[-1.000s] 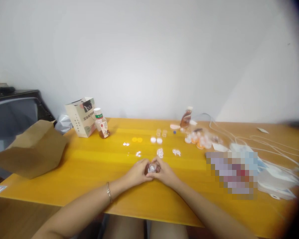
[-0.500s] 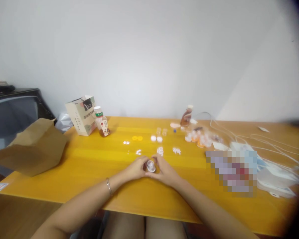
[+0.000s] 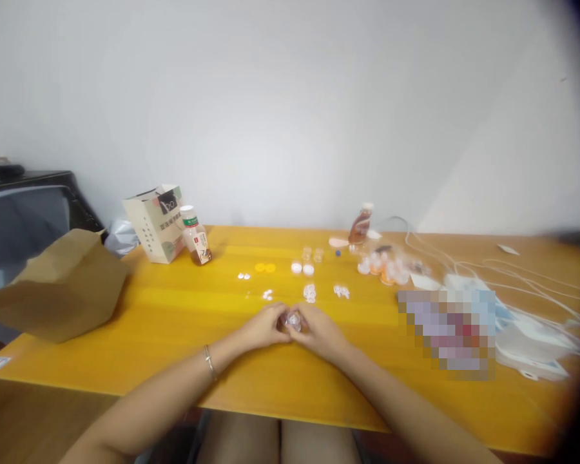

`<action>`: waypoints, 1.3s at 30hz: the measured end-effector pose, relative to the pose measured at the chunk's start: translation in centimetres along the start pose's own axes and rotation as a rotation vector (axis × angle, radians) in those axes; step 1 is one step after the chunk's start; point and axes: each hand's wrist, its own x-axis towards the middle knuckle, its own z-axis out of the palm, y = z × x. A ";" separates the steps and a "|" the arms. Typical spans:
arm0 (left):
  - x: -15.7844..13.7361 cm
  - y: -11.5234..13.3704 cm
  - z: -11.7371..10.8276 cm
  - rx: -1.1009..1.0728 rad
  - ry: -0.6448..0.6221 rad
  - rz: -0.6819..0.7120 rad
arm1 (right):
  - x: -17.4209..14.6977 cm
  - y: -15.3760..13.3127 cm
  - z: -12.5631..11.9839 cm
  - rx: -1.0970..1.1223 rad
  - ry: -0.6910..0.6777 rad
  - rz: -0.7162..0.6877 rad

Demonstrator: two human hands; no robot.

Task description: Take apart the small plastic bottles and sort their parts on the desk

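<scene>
A small clear round container (image 3: pixel 294 320) sits between my two hands just above or on the table; the blur hides its details. My left hand (image 3: pixel 267 327) curls around its left side, thumb and fingers closed on it. From the other side, my right hand (image 3: pixel 318 330) grips it, the thumb lying across its front. Just beyond the hands lie small white pieces (image 3: pixel 267 295), a cluster of white rings (image 3: pixel 309 293) and a second group of white rings (image 3: pixel 341 292). Farther back are two white caps (image 3: pixel 296 267), two yellow discs (image 3: pixel 265 267) and two small clear cups (image 3: pixel 318 255).
A brown paper bag (image 3: pixel 77 283), a printed carton bag (image 3: pixel 154 225) and a drink bottle (image 3: pixel 196 238) stand left. Toward the back right are a brown bottle (image 3: pixel 361 225), a pile of orange and white containers (image 3: pixel 385 267), white cables (image 3: pixel 464 258) and a pixelated patch (image 3: pixel 449 332).
My right fingers and thumb have closed in farther over the clear container, covering more of it. The whole view has shifted slightly; the other items stay in place.
</scene>
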 end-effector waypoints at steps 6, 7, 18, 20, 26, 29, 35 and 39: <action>-0.1 -0.1 0.0 -0.062 -0.008 -0.027 | -0.1 0.7 -0.7 0.016 0.263 -0.029; -0.1 0.0 0.0 -0.063 -0.008 -0.032 | 0.1 1.2 -1.2 0.023 0.327 0.004; -0.2 0.1 -0.1 -0.046 -0.043 -0.033 | 7.2 11.0 -8.7 -0.246 0.410 0.462; -0.3 0.0 -0.1 -0.032 -0.045 -0.025 | 8.3 12.4 -8.5 -0.269 0.398 0.474; -0.3 0.0 -0.1 -0.001 -0.045 -0.015 | 10.0 15.0 -7.9 -0.280 0.379 0.499; -0.3 0.0 0.0 -0.003 -0.045 -0.018 | 10.3 15.4 -7.8 -0.254 0.385 0.491; -0.4 0.1 -0.2 -0.010 -0.046 -0.009 | 10.6 14.4 -7.8 -0.182 0.468 0.484; -0.4 0.1 -0.3 -0.008 -0.044 -0.002 | 8.2 10.7 -6.4 -0.109 0.519 0.405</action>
